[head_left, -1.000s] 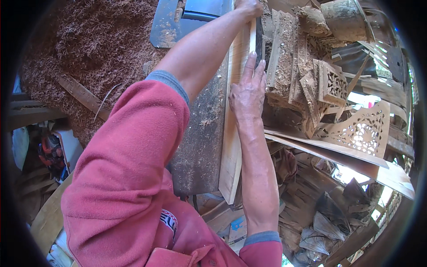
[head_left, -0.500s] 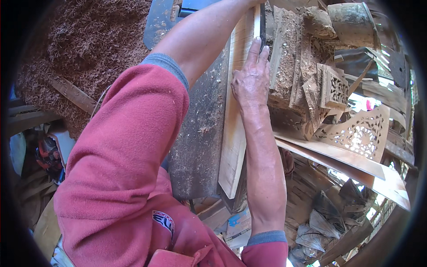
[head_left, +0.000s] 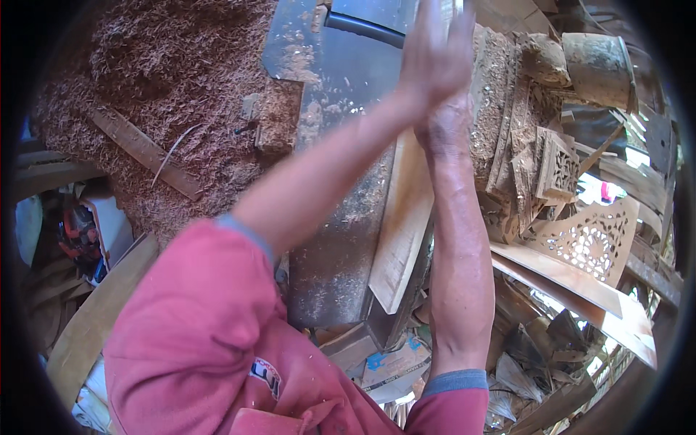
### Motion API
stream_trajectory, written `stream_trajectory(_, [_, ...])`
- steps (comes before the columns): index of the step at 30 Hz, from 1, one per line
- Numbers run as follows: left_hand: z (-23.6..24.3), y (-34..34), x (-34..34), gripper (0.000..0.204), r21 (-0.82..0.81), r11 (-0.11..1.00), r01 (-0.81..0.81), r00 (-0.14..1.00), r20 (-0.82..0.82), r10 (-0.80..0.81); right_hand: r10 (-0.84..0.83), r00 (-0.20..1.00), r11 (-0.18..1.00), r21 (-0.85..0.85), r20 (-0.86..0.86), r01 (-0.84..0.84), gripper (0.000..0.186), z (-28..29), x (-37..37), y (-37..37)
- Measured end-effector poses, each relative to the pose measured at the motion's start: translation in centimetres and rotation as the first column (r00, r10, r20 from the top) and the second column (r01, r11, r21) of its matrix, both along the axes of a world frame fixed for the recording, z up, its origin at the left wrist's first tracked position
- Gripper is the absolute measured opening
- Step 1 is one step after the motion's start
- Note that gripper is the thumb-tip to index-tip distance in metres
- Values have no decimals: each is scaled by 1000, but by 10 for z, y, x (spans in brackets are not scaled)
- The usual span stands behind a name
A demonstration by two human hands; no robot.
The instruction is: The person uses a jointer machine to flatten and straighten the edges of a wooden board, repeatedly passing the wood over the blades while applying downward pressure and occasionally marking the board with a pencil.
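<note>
A long pale wooden board lies lengthwise on the dusty metal bed of a woodworking machine, against an upright guide along its right side. My left hand, blurred by motion, is over the far part of the board with its fingers stretched out and apart. Just below and partly behind it, my right hand is at the board's right edge. Its fingers are hidden by the left hand, so its grip does not show. A dark curved bar crosses the bed left of my left hand.
Reddish shavings are heaped at the left, with a loose wooden strip on them. Sawdust-covered timber, a carved wooden block and a pierced carved panel stand right. A red-and-black tool lies far left.
My left hand has come back from the far top edge to cross over my right hand. The right hand has moved farther up the board. The view has shifted slightly.
</note>
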State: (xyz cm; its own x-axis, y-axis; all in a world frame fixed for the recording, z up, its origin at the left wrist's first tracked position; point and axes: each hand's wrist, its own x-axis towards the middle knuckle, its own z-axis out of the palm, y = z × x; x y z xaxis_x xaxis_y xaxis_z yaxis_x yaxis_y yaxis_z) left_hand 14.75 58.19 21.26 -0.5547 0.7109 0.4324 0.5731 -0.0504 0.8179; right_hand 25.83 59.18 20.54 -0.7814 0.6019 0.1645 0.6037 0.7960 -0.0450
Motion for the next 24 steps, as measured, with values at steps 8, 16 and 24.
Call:
stream_trajectory(8, [0,-236,201,83,-13,970,245,801,567,-195,-183,979,983,-14,94,185,97,22,-22,-3])
stream_trajectory(16, [-9,-210,209,86,-59,990,127,853,516,-79,-66,996,998,27,53,65,99,17,-38,22])
stream_trajectory(24, [-16,-188,195,75,-25,999,45,852,522,-25,-55,998,999,0,44,55,99,16,-55,44])
